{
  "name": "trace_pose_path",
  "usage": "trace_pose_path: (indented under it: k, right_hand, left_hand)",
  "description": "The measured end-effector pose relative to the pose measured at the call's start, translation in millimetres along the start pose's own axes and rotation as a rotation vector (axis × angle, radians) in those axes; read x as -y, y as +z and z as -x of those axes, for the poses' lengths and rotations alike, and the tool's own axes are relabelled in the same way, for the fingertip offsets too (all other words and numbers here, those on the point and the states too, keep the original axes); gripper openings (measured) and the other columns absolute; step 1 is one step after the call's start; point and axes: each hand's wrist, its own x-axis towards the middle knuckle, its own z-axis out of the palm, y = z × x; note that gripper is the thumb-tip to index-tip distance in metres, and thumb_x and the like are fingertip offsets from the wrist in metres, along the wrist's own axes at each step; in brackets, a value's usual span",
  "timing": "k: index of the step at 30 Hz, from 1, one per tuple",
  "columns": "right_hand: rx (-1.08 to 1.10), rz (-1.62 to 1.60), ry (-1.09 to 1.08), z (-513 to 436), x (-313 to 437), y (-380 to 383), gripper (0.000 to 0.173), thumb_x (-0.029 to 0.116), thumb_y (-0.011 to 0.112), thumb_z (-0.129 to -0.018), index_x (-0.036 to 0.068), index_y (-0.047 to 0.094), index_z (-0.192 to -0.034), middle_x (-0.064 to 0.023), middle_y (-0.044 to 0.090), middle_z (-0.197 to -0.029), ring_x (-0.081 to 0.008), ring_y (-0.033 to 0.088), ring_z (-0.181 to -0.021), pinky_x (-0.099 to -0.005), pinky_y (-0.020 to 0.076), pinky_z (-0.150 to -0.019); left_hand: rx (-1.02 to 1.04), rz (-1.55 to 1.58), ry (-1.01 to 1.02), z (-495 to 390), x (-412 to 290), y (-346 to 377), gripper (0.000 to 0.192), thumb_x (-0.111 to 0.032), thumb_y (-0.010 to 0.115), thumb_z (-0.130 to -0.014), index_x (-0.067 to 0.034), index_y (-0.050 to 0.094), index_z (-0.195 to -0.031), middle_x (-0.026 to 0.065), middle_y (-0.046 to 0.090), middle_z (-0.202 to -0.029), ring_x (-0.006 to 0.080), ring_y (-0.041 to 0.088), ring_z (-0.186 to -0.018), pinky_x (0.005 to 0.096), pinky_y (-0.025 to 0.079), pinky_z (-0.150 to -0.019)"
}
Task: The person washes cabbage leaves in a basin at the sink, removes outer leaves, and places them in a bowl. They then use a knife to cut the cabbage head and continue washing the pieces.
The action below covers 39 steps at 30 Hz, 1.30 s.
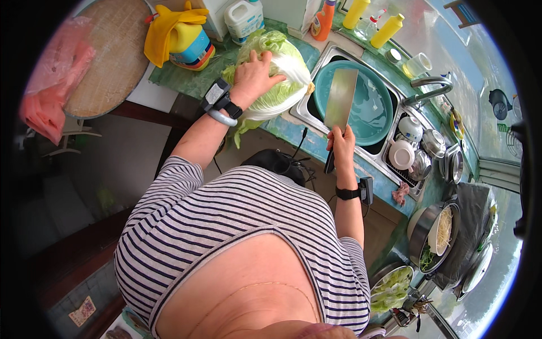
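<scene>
A large head of napa cabbage (292, 72) lies on its side on the green counter (194, 82), its stem end pointing at the sink. My left hand (254, 78) rests on top of its leaves with the fingers spread. In my right hand (342, 144) is a cleaver (341, 97), gripped by its dark handle, the broad blade raised over the near side of a teal plastic basin (372, 110). The basin sits in the steel sink (305, 111) and appears to hold water. Blade and cabbage are apart.
Bowls (401, 155) fill the right sink section beside the faucet (430, 90). A yellow jug (192, 46), white jug (244, 19) and orange spray bottle (323, 21) stand behind. A pot (451, 250) and plate of leaves (391, 290) sit right; a round board (112, 55) is left.
</scene>
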Motion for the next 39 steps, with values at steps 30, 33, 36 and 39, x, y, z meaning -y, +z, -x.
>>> trace_pose_path:
  k: [30,33,36,39]
  right_hand:
    - [0.023,-0.097,0.041,-109,-11,61,0.02,0.018,0.042,-0.095,0.0,0.046,-0.087,-0.0087,0.054,-0.061,-0.0173,0.048,-0.039,-0.0329,0.0408,-0.038]
    - [-0.098,-0.126,-0.03,-112,-4,51,0.02,0.018,0.042,-0.095,0.0,0.046,-0.089,-0.0071,0.053,-0.061,-0.0153,0.047,-0.039,-0.0318,0.0405,-0.038]
    - [-0.099,-0.038,-0.025,-118,-4,75,0.022,0.019,0.04,-0.095,-0.001,0.044,-0.087,-0.0092,0.053,-0.058,-0.0187,0.049,-0.038,-0.0341,0.0416,-0.037]
    - [-0.044,-0.091,-0.01,-121,-9,85,0.018,0.017,0.042,-0.095,0.001,0.044,-0.089,-0.0075,0.051,-0.06,-0.0156,0.046,-0.039,-0.0304,0.0406,-0.038]
  left_hand:
    - [-0.103,0.176,0.238,-17,-11,18,0.062,-0.041,0.078,-0.071,-0.009,0.057,-0.12,0.0187,0.043,-0.138,0.0379,0.043,-0.125,0.0434,0.043,-0.098]
    - [-0.101,0.204,0.262,-23,-7,17,0.062,-0.041,0.078,-0.071,-0.009,0.057,-0.12,0.0188,0.043,-0.138,0.0369,0.044,-0.124,0.0428,0.044,-0.097]
    - [-0.091,0.205,0.264,-25,-4,18,0.062,-0.042,0.077,-0.072,-0.009,0.057,-0.12,0.0194,0.043,-0.138,0.036,0.046,-0.124,0.0421,0.044,-0.098]
    - [-0.071,0.217,0.256,-29,0,17,0.063,-0.043,0.077,-0.072,-0.01,0.056,-0.121,0.0198,0.044,-0.138,0.0353,0.047,-0.124,0.0413,0.043,-0.098]
